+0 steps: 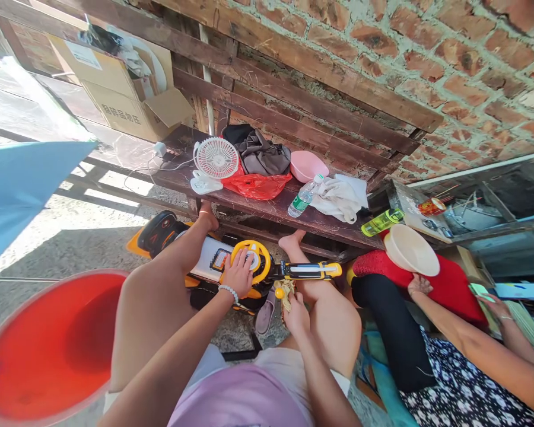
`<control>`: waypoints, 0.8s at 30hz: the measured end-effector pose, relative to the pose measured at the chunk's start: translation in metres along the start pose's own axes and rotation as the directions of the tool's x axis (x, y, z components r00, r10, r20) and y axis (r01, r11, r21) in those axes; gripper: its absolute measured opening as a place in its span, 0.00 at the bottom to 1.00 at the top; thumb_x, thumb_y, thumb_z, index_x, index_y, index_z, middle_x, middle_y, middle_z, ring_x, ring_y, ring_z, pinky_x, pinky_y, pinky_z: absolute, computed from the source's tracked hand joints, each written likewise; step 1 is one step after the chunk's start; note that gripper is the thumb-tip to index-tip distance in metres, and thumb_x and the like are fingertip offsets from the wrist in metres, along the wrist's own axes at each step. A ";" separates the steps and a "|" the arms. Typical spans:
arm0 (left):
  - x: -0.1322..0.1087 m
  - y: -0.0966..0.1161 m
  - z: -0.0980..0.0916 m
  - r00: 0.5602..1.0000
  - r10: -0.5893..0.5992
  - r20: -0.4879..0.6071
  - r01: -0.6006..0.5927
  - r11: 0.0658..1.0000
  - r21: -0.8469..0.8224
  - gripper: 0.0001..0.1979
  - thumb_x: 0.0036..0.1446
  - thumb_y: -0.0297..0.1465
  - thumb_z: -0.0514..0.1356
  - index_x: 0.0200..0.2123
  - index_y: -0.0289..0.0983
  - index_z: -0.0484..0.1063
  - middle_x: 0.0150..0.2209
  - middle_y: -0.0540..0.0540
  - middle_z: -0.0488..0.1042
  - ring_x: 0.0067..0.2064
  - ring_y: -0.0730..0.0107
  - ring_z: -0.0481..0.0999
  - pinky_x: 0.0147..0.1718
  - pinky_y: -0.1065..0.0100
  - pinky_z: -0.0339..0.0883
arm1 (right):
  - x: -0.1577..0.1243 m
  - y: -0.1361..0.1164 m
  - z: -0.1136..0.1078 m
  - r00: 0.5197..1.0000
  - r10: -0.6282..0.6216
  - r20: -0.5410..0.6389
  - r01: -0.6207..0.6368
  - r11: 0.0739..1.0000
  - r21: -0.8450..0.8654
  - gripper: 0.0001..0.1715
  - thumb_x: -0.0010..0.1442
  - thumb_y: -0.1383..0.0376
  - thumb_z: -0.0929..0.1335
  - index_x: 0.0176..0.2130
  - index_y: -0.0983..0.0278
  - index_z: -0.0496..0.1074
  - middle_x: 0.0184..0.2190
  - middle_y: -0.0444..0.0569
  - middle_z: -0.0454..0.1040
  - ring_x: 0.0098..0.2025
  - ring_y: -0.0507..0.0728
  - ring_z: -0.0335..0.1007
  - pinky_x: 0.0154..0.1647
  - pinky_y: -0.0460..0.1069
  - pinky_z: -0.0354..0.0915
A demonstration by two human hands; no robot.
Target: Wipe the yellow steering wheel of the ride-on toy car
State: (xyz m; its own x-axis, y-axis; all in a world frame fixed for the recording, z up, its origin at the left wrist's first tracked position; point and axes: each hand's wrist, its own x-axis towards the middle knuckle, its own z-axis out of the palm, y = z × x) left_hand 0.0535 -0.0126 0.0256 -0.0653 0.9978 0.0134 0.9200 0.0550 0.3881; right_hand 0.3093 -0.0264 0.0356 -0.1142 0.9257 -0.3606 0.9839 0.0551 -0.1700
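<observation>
A ride-on toy car with a white body (208, 258) and a yellow steering wheel (263, 270) stands between the person's knees. My left hand (239, 274) lies over the wheel's hub with its fingers spread. Beside the car, my right hand (297, 313) is closed round a crumpled yellowish cloth-like item (288, 295). A small yellow ball-shaped knob (279, 293) shows next to that item. Just above my right hand, a black and yellow bar (311, 271) sticks out from the car.
On the wooden bench (249, 206) are a white fan (216, 158), a red bag (260, 186), a pink bowl (308, 166) and a bottle (306, 196). A red bucket (48, 344) stands left. At right, another person's hand (419, 284) touches a cream bowl (412, 250).
</observation>
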 end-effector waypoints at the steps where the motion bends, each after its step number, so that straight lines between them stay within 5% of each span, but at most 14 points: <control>1: 0.000 0.000 0.000 1.000 0.001 0.005 -0.001 1.000 -0.003 0.33 0.66 0.33 0.53 0.73 0.35 0.65 0.77 0.34 0.55 0.78 0.44 0.55 0.75 0.37 0.41 | -0.001 0.001 -0.002 1.000 0.021 -0.008 -0.020 0.999 0.025 0.28 0.68 0.67 0.63 0.65 0.59 0.73 0.60 0.56 0.74 0.54 0.61 0.77 0.54 0.51 0.73; 3: 0.000 -0.001 0.001 1.000 0.008 0.009 -0.008 1.000 -0.007 0.33 0.66 0.33 0.54 0.74 0.36 0.64 0.78 0.35 0.55 0.78 0.44 0.54 0.75 0.38 0.41 | 0.002 0.001 -0.008 0.997 0.028 -0.066 -0.023 0.997 0.077 0.31 0.67 0.67 0.64 0.67 0.56 0.71 0.62 0.53 0.73 0.54 0.60 0.77 0.54 0.50 0.74; 6: 0.000 -0.001 0.002 1.000 0.013 0.011 -0.013 1.000 -0.005 0.33 0.67 0.33 0.53 0.74 0.35 0.64 0.78 0.35 0.54 0.78 0.45 0.53 0.75 0.37 0.41 | 0.012 -0.002 -0.022 0.984 -0.133 -0.121 0.145 0.985 0.091 0.36 0.64 0.70 0.66 0.69 0.55 0.71 0.67 0.51 0.69 0.61 0.60 0.73 0.60 0.50 0.71; 9: 0.000 -0.001 0.001 1.000 0.011 0.010 -0.011 1.000 -0.002 0.32 0.68 0.32 0.52 0.74 0.34 0.64 0.78 0.34 0.53 0.78 0.45 0.53 0.75 0.36 0.40 | 0.023 -0.008 -0.030 0.969 -0.242 -0.049 0.243 0.970 0.005 0.38 0.60 0.73 0.69 0.67 0.53 0.74 0.67 0.50 0.68 0.62 0.61 0.72 0.60 0.50 0.71; 15: -0.001 -0.001 -0.001 0.999 0.017 0.029 -0.017 1.000 -0.005 0.33 0.67 0.32 0.54 0.74 0.36 0.63 0.78 0.35 0.54 0.78 0.46 0.54 0.75 0.38 0.40 | 0.027 -0.013 -0.020 0.990 -0.141 0.006 0.141 0.980 -0.138 0.40 0.60 0.76 0.70 0.67 0.51 0.73 0.65 0.52 0.68 0.62 0.60 0.72 0.60 0.49 0.68; 24: -0.001 0.000 -0.001 0.999 -0.004 0.054 0.004 1.000 0.004 0.33 0.68 0.32 0.52 0.75 0.36 0.61 0.79 0.36 0.52 0.78 0.46 0.53 0.75 0.37 0.40 | 0.014 -0.009 -0.019 0.977 0.152 0.152 -0.113 0.964 -0.239 0.26 0.70 0.70 0.62 0.63 0.60 0.75 0.59 0.59 0.72 0.51 0.61 0.80 0.47 0.52 0.71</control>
State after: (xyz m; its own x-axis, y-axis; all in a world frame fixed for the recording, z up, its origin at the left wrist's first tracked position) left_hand 0.0535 -0.0132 0.0266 -0.0481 0.9981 -0.0378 0.9212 0.0589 0.3847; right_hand 0.3010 -0.0071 0.0492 0.0170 0.8556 -0.5174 0.9946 0.0383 0.0960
